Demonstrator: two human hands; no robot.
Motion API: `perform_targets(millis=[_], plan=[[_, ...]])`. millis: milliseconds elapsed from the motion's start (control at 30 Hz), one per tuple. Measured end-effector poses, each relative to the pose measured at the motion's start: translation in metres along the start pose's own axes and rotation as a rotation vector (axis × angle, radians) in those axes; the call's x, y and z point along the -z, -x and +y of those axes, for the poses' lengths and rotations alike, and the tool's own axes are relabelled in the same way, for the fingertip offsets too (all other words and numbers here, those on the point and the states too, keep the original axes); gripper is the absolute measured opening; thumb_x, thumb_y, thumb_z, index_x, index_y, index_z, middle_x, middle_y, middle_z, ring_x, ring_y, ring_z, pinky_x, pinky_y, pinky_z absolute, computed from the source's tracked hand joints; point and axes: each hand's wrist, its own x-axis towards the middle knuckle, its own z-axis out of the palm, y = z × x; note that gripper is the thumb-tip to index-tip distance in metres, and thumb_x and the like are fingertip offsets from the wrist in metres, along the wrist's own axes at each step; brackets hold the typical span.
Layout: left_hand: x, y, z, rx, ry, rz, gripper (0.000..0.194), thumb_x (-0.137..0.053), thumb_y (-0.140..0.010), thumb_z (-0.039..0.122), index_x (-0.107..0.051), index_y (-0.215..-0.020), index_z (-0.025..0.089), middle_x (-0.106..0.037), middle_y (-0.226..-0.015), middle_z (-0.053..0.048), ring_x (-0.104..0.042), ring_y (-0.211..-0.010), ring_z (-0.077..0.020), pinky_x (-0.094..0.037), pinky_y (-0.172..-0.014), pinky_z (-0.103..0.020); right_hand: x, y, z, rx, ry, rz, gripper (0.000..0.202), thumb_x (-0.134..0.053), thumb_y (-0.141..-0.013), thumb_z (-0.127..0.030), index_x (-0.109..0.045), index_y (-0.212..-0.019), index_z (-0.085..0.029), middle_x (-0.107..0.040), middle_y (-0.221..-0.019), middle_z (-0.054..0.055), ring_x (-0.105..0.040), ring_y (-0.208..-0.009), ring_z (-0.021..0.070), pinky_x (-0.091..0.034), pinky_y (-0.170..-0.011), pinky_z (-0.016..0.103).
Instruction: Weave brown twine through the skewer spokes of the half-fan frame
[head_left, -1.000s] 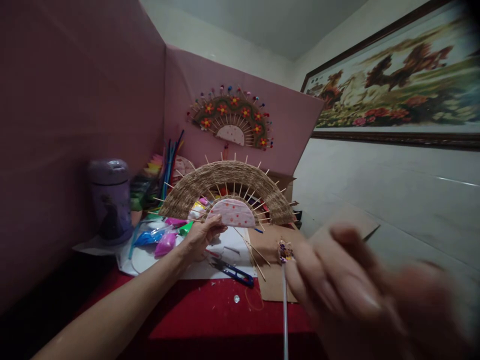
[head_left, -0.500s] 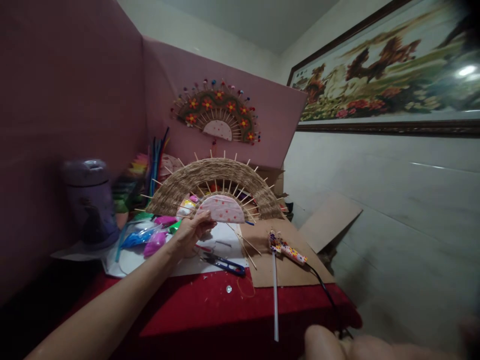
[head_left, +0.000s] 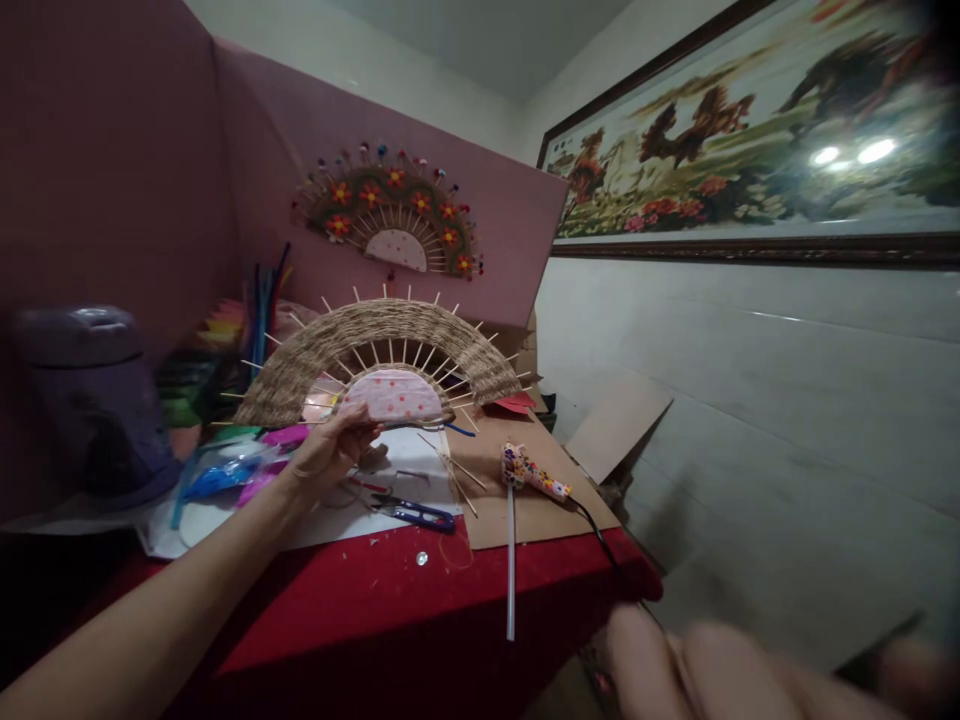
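My left hand is closed on the lower edge of a half-round woven fan, with its fingers and thumb at the fan's pink dotted half-circle centre. Thin wooden sticks poke out around the fan's brown woven band. My right hand is low at the right, close to the camera and blurred. Only parts of its fingers show, and whether they hold anything is not visible. Between the hands, a flower-patterned glue gun lies on cardboard, beside a long translucent stick.
Blue-handled thread snips and loose thin sticks lie below the fan. Bags of coloured clay and a purple flask stand at left. A finished-looking decorated fan hangs on the pink board. The red cloth covers the front.
The whole view has swung to the right, so the table things appear further left. My left hand keeps hold of the fan. My right hand stays low at the right.
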Motion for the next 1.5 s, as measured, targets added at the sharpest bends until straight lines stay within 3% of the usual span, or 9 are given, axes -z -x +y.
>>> perform_targets(millis=[67,133,200,300,433,633,767,1167,1500], plan=[[0.001,-0.001,0.001,-0.002,0.024,-0.011,0.007,-0.057,-0.075,0.006,-0.06,-0.074,0.013,-0.068,-0.066,-0.003,-0.064,-0.06,-0.0111,-0.056,-0.061,-0.021,-0.024,-0.007,0.012,-0.079,0.015,0.137,0.018,-0.054,-0.078,-0.048,-0.059,-0.07,-0.033,-0.05,-0.048,-0.003,-0.051,-0.057,0.0129,-0.039,-0.057,0.031],[0.001,-0.001,0.002,-0.001,0.041,-0.031,0.007,-0.059,-0.075,0.006,-0.06,-0.075,0.013,-0.068,-0.067,-0.003,-0.064,-0.06,-0.0115,-0.056,-0.061,-0.021,-0.047,-0.021,0.04,-0.118,-0.014,0.175,0.014,-0.053,-0.081,-0.042,-0.058,-0.078,-0.029,-0.054,-0.058,-0.005,-0.051,-0.057,0.0109,-0.041,-0.06,0.029],[0.001,0.0,0.003,-0.007,0.054,-0.048,0.007,-0.06,-0.074,0.007,-0.06,-0.076,0.013,-0.069,-0.07,-0.003,-0.065,-0.061,-0.0118,-0.056,-0.061,-0.021,-0.062,-0.039,0.078,-0.346,-0.057,0.21,0.02,-0.064,-0.072,-0.041,-0.057,-0.077,-0.023,-0.055,-0.061,-0.004,-0.048,-0.052,0.0089,-0.038,-0.05,0.024],[0.002,0.0,0.005,-0.019,0.065,-0.051,0.009,-0.06,-0.074,0.007,-0.06,-0.08,0.014,-0.069,-0.072,-0.004,-0.065,-0.062,-0.0121,-0.056,-0.062,-0.021,-0.073,-0.065,0.132,-0.665,-0.1,0.05,0.033,-0.075,-0.059,-0.041,-0.058,-0.077,-0.018,-0.057,-0.063,-0.002,-0.048,-0.051,0.0085,-0.034,-0.043,0.021],[0.003,-0.002,0.008,-0.034,0.034,-0.053,0.008,-0.057,-0.075,0.007,-0.06,-0.08,0.013,-0.069,-0.07,-0.005,-0.065,-0.062,-0.0137,-0.057,-0.061,-0.022,-0.082,-0.088,0.17,-0.673,-0.203,-0.147,0.038,-0.071,-0.061,-0.05,-0.062,-0.073,-0.015,-0.064,-0.072,0.004,-0.052,-0.057,0.0089,-0.036,-0.045,0.019],[0.003,-0.002,0.006,-0.036,0.01,0.006,0.009,-0.055,-0.076,0.005,-0.06,-0.078,0.013,-0.068,-0.067,-0.005,-0.065,-0.06,-0.014,-0.057,-0.061,-0.023,-0.101,-0.093,0.185,-0.648,-0.145,-0.148,0.039,-0.076,-0.055,-0.047,-0.06,-0.063,-0.013,-0.061,-0.057,0.003,-0.046,-0.044,0.0073,-0.03,-0.04,0.021],[0.004,-0.003,0.003,-0.012,-0.015,0.033,0.01,-0.056,-0.075,0.005,-0.06,-0.079,0.013,-0.068,-0.066,-0.004,-0.065,-0.058,-0.0135,-0.056,-0.058,-0.022,-0.105,-0.082,0.195,-0.575,-0.221,-0.122,0.034,-0.072,-0.061,-0.044,-0.058,-0.058,-0.013,-0.055,-0.049,-0.002,-0.039,-0.04,0.0049,-0.027,-0.04,0.021],[0.004,-0.002,-0.003,-0.013,-0.042,0.039,0.012,-0.055,-0.077,0.004,-0.059,-0.074,0.014,-0.067,-0.065,-0.003,-0.064,-0.06,-0.0118,-0.056,-0.06,-0.021,-0.101,-0.069,0.198,-0.736,-0.402,-0.037,0.027,-0.071,-0.063,-0.037,-0.059,-0.068,-0.013,-0.062,-0.056,0.001,-0.045,-0.044,0.0062,-0.03,-0.043,0.02],[0.009,-0.003,-0.005,-0.013,-0.014,0.023,0.011,-0.056,-0.076,0.005,-0.061,-0.073,0.014,-0.067,-0.065,-0.005,-0.065,-0.061,-0.0129,-0.056,-0.062,-0.022,-0.099,-0.068,0.203,-0.701,-0.541,-0.043,0.031,-0.076,-0.058,-0.036,-0.059,-0.076,-0.018,-0.062,-0.069,-0.001,-0.049,-0.056,0.0088,-0.031,-0.043,0.019]])
